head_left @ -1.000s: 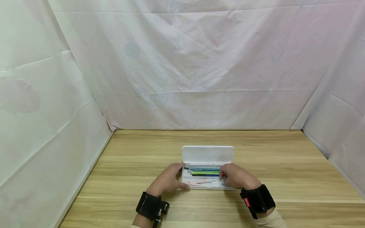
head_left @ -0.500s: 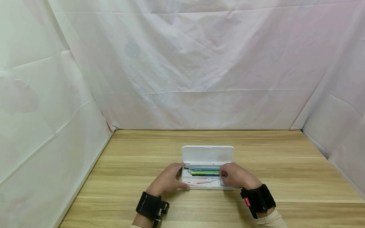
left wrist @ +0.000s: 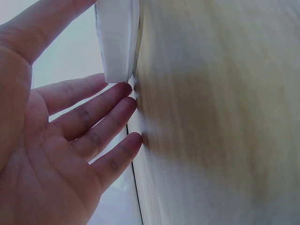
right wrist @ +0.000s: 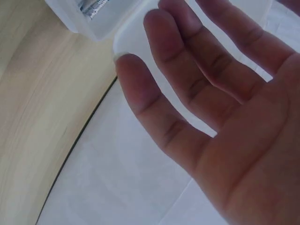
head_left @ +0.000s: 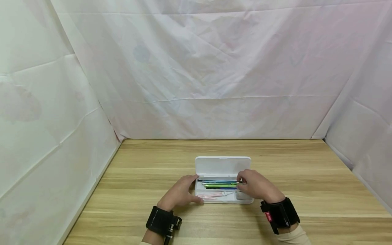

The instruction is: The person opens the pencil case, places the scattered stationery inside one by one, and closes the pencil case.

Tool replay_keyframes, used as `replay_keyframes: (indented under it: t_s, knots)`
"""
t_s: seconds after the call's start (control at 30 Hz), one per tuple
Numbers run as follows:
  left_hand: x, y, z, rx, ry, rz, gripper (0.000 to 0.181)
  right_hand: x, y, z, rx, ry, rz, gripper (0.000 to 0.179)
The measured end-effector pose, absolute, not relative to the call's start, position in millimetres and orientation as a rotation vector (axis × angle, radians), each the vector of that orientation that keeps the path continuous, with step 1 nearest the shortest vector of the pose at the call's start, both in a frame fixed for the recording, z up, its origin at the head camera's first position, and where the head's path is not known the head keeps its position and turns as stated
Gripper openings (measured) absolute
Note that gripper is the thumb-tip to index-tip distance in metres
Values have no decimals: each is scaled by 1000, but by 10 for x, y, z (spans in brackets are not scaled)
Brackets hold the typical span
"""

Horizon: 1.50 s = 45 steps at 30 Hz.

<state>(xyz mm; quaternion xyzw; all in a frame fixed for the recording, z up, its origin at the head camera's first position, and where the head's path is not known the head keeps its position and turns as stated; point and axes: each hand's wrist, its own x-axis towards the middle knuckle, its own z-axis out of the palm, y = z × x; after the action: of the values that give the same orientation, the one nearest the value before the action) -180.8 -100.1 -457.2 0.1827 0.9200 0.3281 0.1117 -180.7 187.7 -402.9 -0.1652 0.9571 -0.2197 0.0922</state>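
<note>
A white pencil case (head_left: pixel 223 201) lies on the wooden table with its lid (head_left: pixel 223 166) raised at the back. In its rear section are several pens (head_left: pixel 218 184) in blue, green and dark tones. A pink compass (head_left: pixel 214 195) lies in the front section, with a pale grey-white block (head_left: pixel 243 196) to its right. My left hand (head_left: pixel 180 193) rests at the case's left end, thumb and forefinger spread to its front and back corners; in the left wrist view its fingers are fairly straight. My right hand (head_left: pixel 258 185) is over the right end, fingertips close by the pen ends, fingers loosely bent.
Wood-grain tabletop (head_left: pixel 153 156) surrounds the case. White cloth (head_left: pixel 214 68) hangs behind the table and along both sides. Black straps with cameras are on both wrists.
My right hand has moved up and back from the front right compartment towards the pen ends, so the pale block shows more. My left hand stays in place.
</note>
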Motion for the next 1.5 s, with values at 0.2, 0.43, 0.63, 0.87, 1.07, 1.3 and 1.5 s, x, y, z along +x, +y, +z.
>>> replay_keyframes:
  t_s: [0.2,0.43,0.63,0.87,1.07,1.3,1.5]
  knots:
    - [-1802,-1000,-4551,532,2699,963,92,-1807,1913,-3969,-486,2908,-657,17]
    - [-1804,-1000,-4552,533,2701,961,92,-1799,1943,-3911,-559,2992,-718,19]
    - [-1807,-994,-4550,535,2696,959,91,-1789,1937,-3894,-549,3055,-772,21]
    - [-1803,-993,-4542,532,2692,960,91,-1765,1927,-3883,-553,3186,-835,28]
    - [-1809,-1000,-4558,541,2695,956,92,-1774,1937,-3889,-585,3276,-896,29]
    - [-1813,-999,-4564,543,2694,974,91,-1816,1929,-3931,-631,3303,-955,33]
    - [-1812,-991,-4557,540,2692,983,90,-1840,1928,-3978,-635,3290,-943,38]
